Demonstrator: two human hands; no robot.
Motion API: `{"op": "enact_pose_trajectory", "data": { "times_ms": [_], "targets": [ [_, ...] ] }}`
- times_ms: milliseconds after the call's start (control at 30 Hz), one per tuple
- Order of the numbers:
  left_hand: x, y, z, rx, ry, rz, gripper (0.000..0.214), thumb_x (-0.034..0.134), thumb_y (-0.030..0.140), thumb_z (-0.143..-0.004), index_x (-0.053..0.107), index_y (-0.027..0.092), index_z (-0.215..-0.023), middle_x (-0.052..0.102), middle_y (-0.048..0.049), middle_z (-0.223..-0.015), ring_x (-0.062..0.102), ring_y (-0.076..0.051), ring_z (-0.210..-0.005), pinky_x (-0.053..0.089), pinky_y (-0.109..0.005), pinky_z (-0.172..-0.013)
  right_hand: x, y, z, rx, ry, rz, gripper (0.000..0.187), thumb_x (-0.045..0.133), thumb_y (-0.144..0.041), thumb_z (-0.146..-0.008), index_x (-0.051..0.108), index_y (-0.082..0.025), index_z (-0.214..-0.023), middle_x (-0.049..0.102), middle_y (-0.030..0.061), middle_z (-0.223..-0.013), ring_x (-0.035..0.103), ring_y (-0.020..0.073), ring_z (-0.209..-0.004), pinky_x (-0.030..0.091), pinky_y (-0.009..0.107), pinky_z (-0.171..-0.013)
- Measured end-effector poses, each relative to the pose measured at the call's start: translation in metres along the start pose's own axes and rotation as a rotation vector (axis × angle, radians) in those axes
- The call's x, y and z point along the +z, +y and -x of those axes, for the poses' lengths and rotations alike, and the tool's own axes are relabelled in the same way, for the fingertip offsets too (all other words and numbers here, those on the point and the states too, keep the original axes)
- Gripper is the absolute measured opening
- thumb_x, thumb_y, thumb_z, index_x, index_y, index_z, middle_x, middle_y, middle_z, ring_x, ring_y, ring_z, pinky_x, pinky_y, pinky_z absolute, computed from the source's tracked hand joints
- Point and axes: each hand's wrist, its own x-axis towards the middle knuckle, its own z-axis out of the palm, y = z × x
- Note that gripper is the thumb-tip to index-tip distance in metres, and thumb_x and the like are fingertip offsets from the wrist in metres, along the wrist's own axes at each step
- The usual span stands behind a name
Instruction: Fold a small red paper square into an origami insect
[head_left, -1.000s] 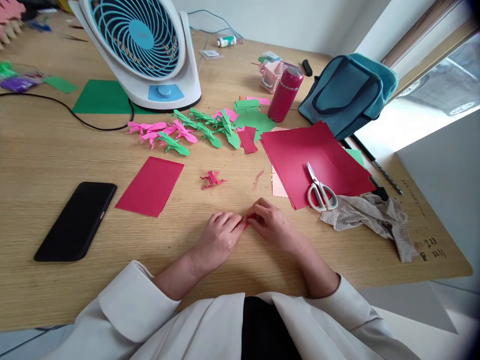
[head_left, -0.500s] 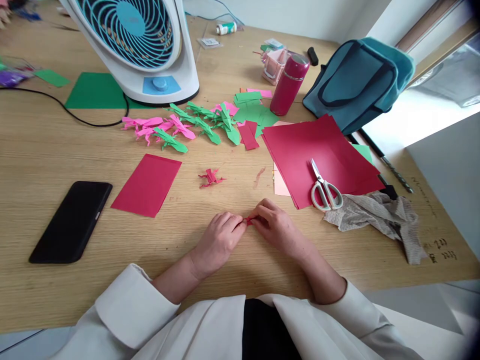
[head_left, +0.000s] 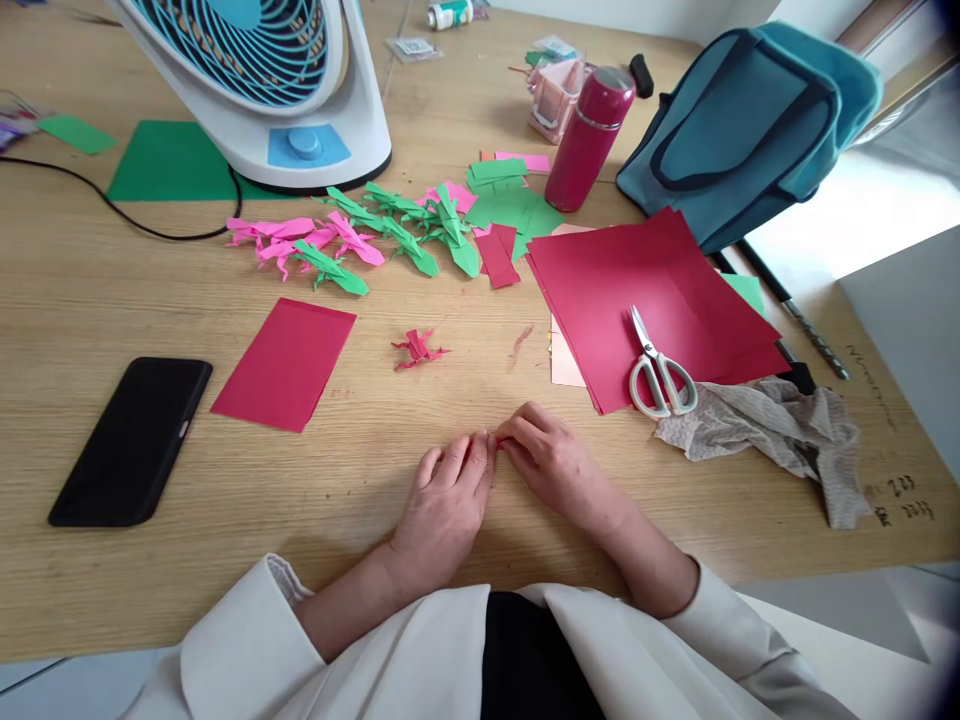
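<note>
My left hand (head_left: 448,492) and my right hand (head_left: 551,457) meet on the wooden table (head_left: 112,300) near its front edge. Both pinch a small folded piece of red paper (head_left: 498,441), almost wholly hidden by the fingers. A finished red paper figure (head_left: 417,348) lies a little beyond the hands. A red paper rectangle (head_left: 286,362) lies to the left of it. A stack of red sheets (head_left: 600,280) lies to the right with white-handled scissors (head_left: 658,370) on top.
A row of pink and green folded figures (head_left: 352,240) lies further back. Also here are a black phone (head_left: 132,440), a white and blue fan (head_left: 277,80) with its cable, a magenta bottle (head_left: 588,138), a teal bag (head_left: 750,110) and a crumpled cloth (head_left: 772,430).
The view has tilted down, so everything sits higher in the picture. My hands have stayed together on the red paper, the left fingers now closer round it.
</note>
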Motion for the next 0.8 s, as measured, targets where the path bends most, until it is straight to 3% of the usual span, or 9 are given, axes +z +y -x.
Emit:
{"op": "enact_pose_trajectory", "data": {
  "times_ms": [200,400,600,700,800],
  "targets": [
    [0.003,0.001,0.005,-0.079,-0.041,0.092,0.043,0.05,0.03,-0.097,0.057,0.015,-0.136,0.058,-0.0113,-0.142,0.055,-0.029,-0.122,0.039,-0.046,-0.097,0.005,0.0,0.001,-0.091,0.016,-0.072,0.018,0.045,-0.009,-0.097,0.059,-0.021,-0.1,0.062,0.0086,-0.097,0.059,0.021,-0.091,0.051,0.035,-0.082],
    [0.003,0.001,0.014,-0.128,-0.055,0.16,0.058,0.049,0.031,-0.096,0.036,0.015,-0.151,0.05,-0.0126,-0.149,0.037,-0.035,-0.142,0.032,-0.052,-0.106,0.009,0.001,0.007,-0.139,0.048,0.009,0.031,0.043,-0.009,-0.097,0.055,-0.021,-0.123,0.064,0.0094,-0.1,0.061,0.0227,-0.093,0.053,0.037,-0.083],
    [0.003,-0.012,0.02,-0.14,-0.015,0.295,0.064,0.041,0.027,-0.098,0.019,0.009,-0.155,0.048,-0.0145,-0.15,0.03,-0.031,-0.147,0.021,-0.053,-0.115,0.008,0.0,0.017,-0.29,-0.006,0.196,0.044,0.04,-0.01,-0.099,0.045,-0.017,-0.142,0.062,0.0126,-0.113,0.058,0.0246,-0.1,0.055,0.042,-0.089],
    [-0.003,-0.02,0.029,-0.193,0.058,0.254,0.061,0.039,0.026,-0.099,0.022,0.01,-0.155,0.049,-0.0139,-0.15,0.033,-0.029,-0.145,0.02,-0.051,-0.116,0.012,0.0,0.02,-0.315,-0.033,0.325,0.044,0.04,-0.012,-0.099,0.045,-0.014,-0.143,0.062,0.0145,-0.115,0.056,0.0265,-0.099,0.056,0.044,-0.088],
    [-0.007,-0.021,0.038,-0.19,0.083,0.175,0.052,0.04,0.028,-0.1,0.037,0.014,-0.15,0.053,-0.0108,-0.146,0.04,-0.029,-0.141,0.018,-0.052,-0.117,0.015,-0.002,0.021,-0.291,-0.063,0.408,0.043,0.041,-0.012,-0.099,0.047,-0.012,-0.141,0.062,0.0154,-0.115,0.055,0.0272,-0.096,0.056,0.044,-0.086]
  ]
}}
